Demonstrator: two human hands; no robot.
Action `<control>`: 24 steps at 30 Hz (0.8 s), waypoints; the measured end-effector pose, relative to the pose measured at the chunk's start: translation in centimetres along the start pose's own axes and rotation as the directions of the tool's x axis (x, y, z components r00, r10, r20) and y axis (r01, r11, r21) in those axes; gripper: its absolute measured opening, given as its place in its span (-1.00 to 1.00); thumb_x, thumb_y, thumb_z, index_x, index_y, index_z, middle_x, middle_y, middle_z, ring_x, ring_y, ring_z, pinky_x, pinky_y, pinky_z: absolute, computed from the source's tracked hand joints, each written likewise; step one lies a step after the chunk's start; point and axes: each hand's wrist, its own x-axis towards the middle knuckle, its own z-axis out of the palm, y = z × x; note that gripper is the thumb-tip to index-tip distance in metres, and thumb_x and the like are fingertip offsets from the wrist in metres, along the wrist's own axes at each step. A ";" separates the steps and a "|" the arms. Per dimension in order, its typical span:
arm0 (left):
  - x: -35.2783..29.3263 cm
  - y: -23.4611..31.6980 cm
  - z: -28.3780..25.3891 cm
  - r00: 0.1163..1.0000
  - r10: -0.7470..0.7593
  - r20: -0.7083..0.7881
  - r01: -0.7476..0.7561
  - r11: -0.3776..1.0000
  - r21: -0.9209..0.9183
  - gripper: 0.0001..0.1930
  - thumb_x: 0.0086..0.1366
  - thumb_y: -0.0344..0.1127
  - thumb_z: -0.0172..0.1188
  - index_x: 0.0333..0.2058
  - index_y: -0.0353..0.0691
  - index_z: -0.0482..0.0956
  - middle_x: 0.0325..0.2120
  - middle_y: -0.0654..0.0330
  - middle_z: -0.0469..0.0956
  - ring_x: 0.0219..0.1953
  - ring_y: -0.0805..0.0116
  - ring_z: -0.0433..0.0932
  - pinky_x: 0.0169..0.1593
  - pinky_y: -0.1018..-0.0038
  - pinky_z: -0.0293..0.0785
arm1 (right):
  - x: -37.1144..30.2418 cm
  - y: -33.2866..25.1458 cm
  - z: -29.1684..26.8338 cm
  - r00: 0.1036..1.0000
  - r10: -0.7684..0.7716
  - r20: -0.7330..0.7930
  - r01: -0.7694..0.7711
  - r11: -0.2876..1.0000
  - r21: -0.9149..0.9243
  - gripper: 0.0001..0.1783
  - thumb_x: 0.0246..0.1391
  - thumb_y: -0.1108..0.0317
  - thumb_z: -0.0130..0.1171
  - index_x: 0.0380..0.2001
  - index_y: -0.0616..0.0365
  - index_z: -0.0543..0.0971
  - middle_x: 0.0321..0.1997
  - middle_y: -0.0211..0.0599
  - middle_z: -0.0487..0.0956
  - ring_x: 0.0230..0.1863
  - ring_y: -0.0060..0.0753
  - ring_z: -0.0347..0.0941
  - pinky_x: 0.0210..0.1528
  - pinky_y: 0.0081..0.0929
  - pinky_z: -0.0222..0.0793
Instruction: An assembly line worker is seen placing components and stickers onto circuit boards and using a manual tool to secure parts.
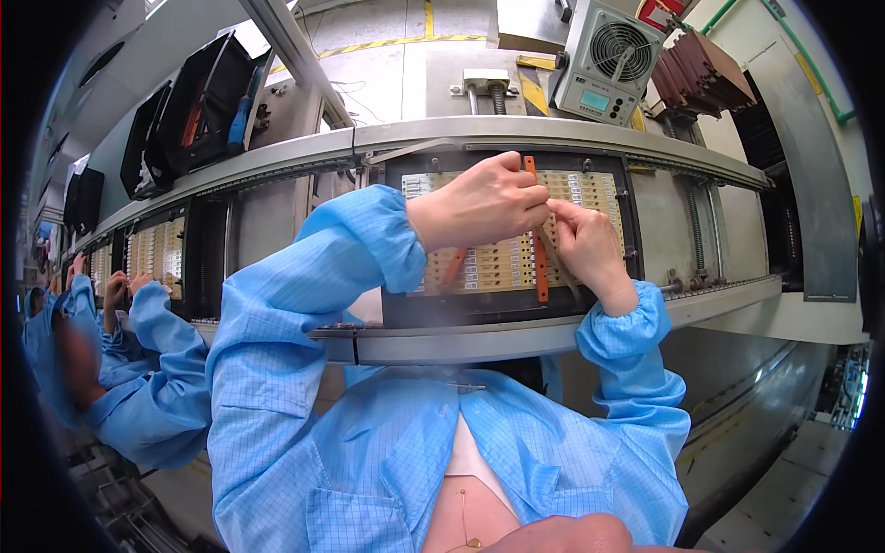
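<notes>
the left hand (489, 203), its fingers curled in, covers the middle of a flat, straight, orange-red bar (541, 276) laid from far edge to near edge over rows of small cream-coloured boards (498, 269); its fingertips are hidden, so i cannot tell whether it grips anything. the right hand (590, 244) meets it there, thumb and forefinger drawn together, though what lies between them cannot be made out; a thin brownish strip (553, 253) slants just below. the boards sit in a rectangular black-framed tray (401, 311) between two grey metal rails (442, 346), directly under both hands. as i judge it, a sideways push on the bar could skew it and disturb the parts beneath, and with the fingers so crowded, one hand could knock the other. the loose, elasticated light-blue cuffs (406, 230) hang low enough that a dipping wrist might brush the boards. as for writing, a pale grey box with a round fan grille (597, 92) carries a small lit screen and print too small to read; marks on the boards are equally illegible, and i can make out no brand.
</notes>
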 end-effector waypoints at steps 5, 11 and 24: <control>0.3 1.2 2.5 0.998 -0.050 -0.029 0.049 0.998 -0.046 -0.94 0.09 -0.35 0.22 -0.42 -0.10 0.54 -0.47 0.36 0.44 -0.35 0.45 0.50 -0.23 0.47 0.35 | -0.9 1.8 0.7 0.998 0.001 -0.063 0.002 0.999 0.043 -0.65 0.13 0.43 0.07 -0.07 -0.07 0.71 -0.36 0.03 0.64 -0.33 0.06 0.61 -0.25 -0.13 0.50; -0.1 1.2 3.1 0.984 -0.159 0.085 0.176 0.952 -0.250 -0.84 0.16 -0.28 0.29 -0.26 -0.07 0.59 -0.36 0.31 0.53 -0.26 0.35 0.57 -0.15 0.40 0.39 | -0.9 2.1 1.4 0.978 -0.077 -0.196 0.078 0.997 -0.006 -0.68 0.15 0.43 0.06 -0.12 -0.06 0.72 -0.40 0.03 0.63 -0.37 0.06 0.60 -0.27 -0.14 0.50; 1.3 -0.1 2.0 0.960 -0.191 0.206 0.202 0.979 -0.035 -0.56 0.11 -0.43 0.27 0.03 -0.15 0.58 0.14 0.23 0.51 0.22 0.30 0.37 0.36 0.17 0.09 | -9.7 -2.0 1.6 0.948 -0.239 -0.211 0.138 0.904 -0.405 -0.50 0.06 0.29 0.33 0.09 0.12 0.55 -0.45 -0.28 0.57 -0.39 -0.25 0.55 -0.31 -0.33 0.48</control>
